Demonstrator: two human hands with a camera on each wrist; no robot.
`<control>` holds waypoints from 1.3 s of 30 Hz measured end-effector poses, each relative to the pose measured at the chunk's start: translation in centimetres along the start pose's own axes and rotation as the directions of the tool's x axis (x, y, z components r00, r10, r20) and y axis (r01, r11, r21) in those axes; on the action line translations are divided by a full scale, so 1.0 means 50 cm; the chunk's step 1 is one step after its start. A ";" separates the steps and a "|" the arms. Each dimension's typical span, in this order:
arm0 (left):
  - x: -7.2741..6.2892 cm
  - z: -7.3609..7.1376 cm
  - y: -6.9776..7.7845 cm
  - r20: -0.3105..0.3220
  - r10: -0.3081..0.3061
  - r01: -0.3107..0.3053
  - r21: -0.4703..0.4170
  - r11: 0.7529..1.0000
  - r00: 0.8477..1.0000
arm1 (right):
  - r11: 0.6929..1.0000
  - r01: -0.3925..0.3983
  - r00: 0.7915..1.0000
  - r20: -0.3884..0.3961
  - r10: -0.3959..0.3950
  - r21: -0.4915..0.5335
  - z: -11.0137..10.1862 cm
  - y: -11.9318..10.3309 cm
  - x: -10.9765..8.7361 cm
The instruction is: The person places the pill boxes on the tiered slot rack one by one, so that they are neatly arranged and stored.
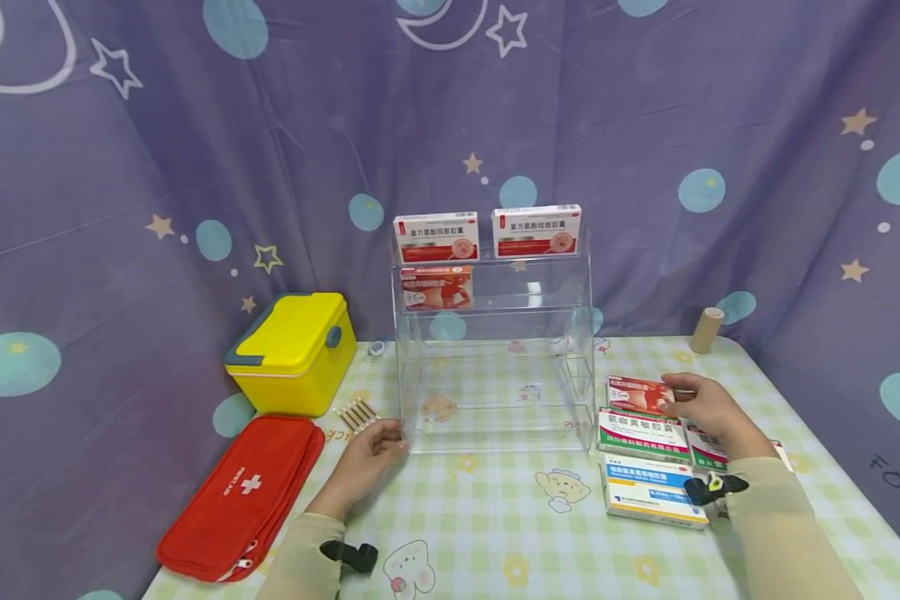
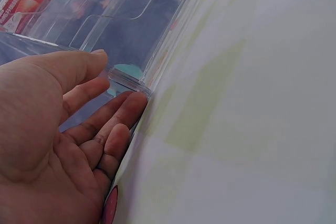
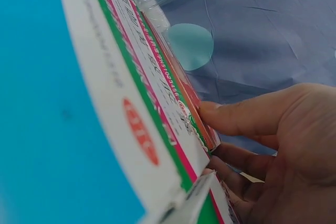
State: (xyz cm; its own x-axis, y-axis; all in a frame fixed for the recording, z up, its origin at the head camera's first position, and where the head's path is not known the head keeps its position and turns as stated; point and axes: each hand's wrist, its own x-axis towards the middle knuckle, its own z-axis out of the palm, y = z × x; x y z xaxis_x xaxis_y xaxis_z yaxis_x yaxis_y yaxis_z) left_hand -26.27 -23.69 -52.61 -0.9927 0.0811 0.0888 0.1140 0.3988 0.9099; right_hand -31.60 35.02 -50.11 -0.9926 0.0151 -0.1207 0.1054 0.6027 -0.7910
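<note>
A clear acrylic tiered stand (image 1: 510,310) stands mid-table. My left hand (image 1: 371,465) is at its lower left corner, fingers loosely bent and fingertips touching the corner in the left wrist view. My right hand (image 1: 708,410) pinches the right end of a red medicine box (image 1: 636,395), its thumb on the printed face in the right wrist view. Directly before that box lie a green-and-white medicine box (image 1: 642,435) and a blue-and-white medicine box (image 1: 648,490). More boxes are partly hidden under my right wrist.
Two white-and-red boxes (image 1: 437,238) fill the stand's top tier, with a red box (image 1: 437,288) at left below them. A yellow case (image 1: 292,350), a red first-aid pouch (image 1: 243,496) and cotton swabs (image 1: 356,414) lie left. A tan roll (image 1: 707,330) stands at back right.
</note>
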 end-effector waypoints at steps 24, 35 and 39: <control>-0.003 0.002 -0.002 -0.001 0.028 -0.028 0.000 1.000 1.000 | 1.000 0.025 0.992 -0.126 -0.027 -0.013 -0.005 -0.019 -0.007; 0.002 0.002 -0.004 0.001 0.003 -0.003 0.008 1.000 1.000 | 1.000 -0.026 0.989 -0.147 0.024 -0.012 -0.035 -0.013 -0.011; 0.002 0.003 -0.005 -0.004 -0.007 0.007 0.008 1.000 1.000 | 1.000 -0.018 0.987 -0.158 0.014 -0.024 -0.045 -0.017 -0.019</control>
State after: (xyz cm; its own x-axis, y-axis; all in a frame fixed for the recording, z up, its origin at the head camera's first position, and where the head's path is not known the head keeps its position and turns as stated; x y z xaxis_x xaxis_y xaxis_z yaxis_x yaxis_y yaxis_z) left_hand -26.40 -23.63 -52.87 -0.9937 0.0750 0.0836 0.1070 0.4068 0.9072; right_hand -30.86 36.29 -47.95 -0.9881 0.1498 -0.0353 0.1219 0.6216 -0.7738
